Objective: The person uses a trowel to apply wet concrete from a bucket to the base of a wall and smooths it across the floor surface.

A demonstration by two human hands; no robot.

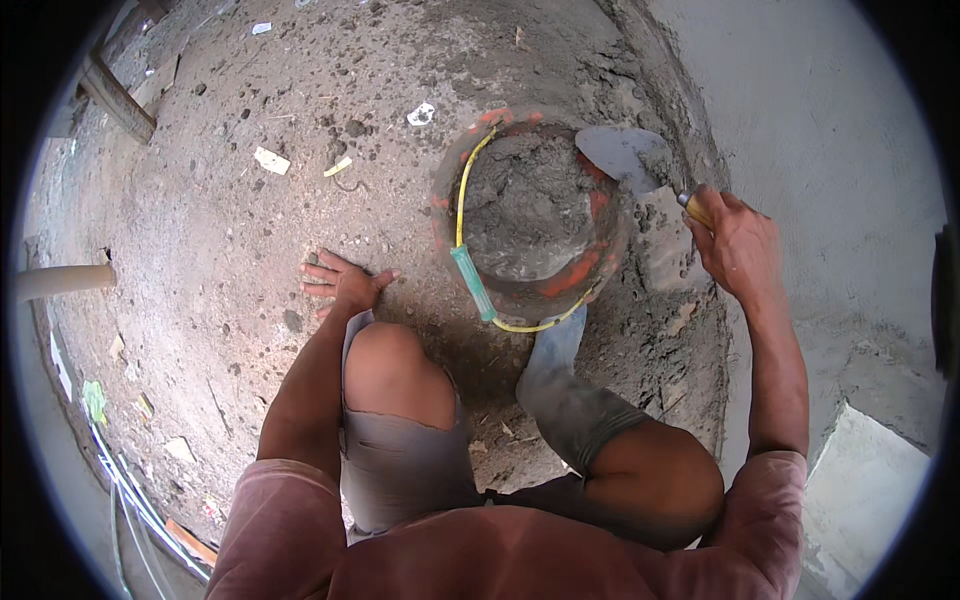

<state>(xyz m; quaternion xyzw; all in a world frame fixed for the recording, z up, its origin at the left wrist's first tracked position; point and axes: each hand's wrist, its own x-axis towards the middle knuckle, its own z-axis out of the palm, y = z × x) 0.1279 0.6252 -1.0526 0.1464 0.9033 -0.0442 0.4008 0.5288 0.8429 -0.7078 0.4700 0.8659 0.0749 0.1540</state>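
My right hand (738,240) grips the wooden handle of a steel trowel (628,154), whose flat blade rests over the right rim of an orange bucket (575,270). The bucket holds grey wet mortar (525,205) and has a yellow wire handle with a teal grip (474,284) lying over its left side. My left hand (343,283) lies flat on the dirt floor, fingers spread, left of the bucket and just beyond my left knee (398,365). I squat with both knees bent in front of the bucket.
A grey plastered wall (820,120) rises at the right, with spilled mortar along its foot. The dirt floor (230,200) carries scraps of paper and stones. A wooden plank (115,95) lies far left, a pale pipe (65,280) at the left edge.
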